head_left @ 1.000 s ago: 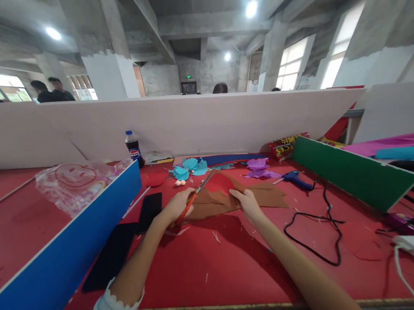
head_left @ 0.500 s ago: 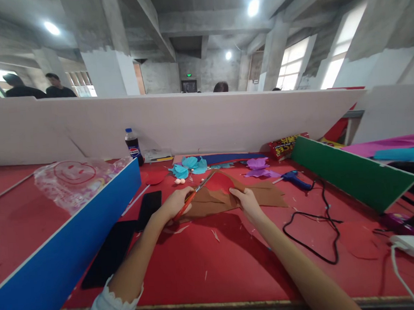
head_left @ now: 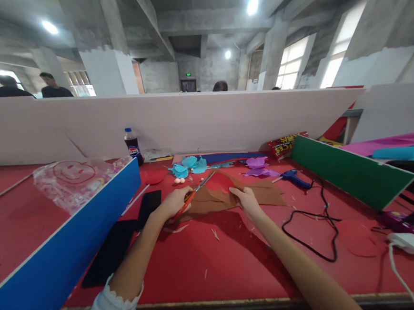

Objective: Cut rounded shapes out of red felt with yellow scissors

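Observation:
My left hand (head_left: 177,202) is closed around the orange handles of a pair of scissors (head_left: 199,186), whose blades point up and to the right. Brown crepe-like sheet material (head_left: 210,201) lies beneath the scissors and stretches to the right. My right hand (head_left: 245,199) pinches the raised right part of this brown sheet between thumb and fingers. A red patch (head_left: 220,181) shows between the blades and my right hand; whether it is a separate piece I cannot tell. Just beyond are turquoise petals (head_left: 189,165), purple petals (head_left: 258,166) and small pale balls (head_left: 179,181).
A blue board (head_left: 80,232) stands on the left, a green board (head_left: 351,172) on the right. Two dark phone-like slabs (head_left: 110,253) lie left. A blue glue gun (head_left: 295,179) with a black cord (head_left: 333,240) lies right. A cola bottle (head_left: 132,146) stands behind.
My hands, the scissors and the brown sheet stay almost where they were. The view has shifted very slightly. Two people in the far background have moved a little left.

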The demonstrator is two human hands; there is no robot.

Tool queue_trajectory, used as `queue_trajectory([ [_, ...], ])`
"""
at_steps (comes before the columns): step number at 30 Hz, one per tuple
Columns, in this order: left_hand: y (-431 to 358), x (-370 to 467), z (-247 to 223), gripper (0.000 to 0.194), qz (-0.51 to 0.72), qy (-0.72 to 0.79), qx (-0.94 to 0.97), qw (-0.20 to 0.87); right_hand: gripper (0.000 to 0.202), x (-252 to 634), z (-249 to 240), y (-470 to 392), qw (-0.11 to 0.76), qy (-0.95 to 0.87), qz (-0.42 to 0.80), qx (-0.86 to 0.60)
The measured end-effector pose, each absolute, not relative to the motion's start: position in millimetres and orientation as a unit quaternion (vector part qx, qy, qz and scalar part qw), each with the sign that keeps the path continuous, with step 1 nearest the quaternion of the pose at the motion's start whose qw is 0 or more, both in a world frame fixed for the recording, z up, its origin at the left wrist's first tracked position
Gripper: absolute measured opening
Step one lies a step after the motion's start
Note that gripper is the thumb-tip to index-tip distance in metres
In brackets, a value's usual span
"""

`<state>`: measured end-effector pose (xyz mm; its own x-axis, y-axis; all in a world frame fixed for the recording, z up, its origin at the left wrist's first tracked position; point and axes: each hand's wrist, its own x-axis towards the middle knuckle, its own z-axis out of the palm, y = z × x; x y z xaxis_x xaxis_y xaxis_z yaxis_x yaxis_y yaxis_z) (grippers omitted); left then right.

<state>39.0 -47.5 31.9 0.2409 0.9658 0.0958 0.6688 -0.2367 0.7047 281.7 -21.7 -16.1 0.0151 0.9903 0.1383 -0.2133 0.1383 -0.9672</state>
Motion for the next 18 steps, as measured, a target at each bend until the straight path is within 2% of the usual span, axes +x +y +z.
queue_trajectory([
  [8, -44.4, 36.4, 31.1, 0.038, 0.196, 0.546, 0.802, 0.144, 0.025, 280.8, -11.1, -25.6, 0.568, -0.504, 0.504, -0.411],
  [18, -45.0, 37.9, 33.9, 0.042, 0.173, 0.560, 0.798, 0.141, 0.020, 278.5, -11.9, -26.1, 0.555, -0.505, 0.510, -0.420],
])
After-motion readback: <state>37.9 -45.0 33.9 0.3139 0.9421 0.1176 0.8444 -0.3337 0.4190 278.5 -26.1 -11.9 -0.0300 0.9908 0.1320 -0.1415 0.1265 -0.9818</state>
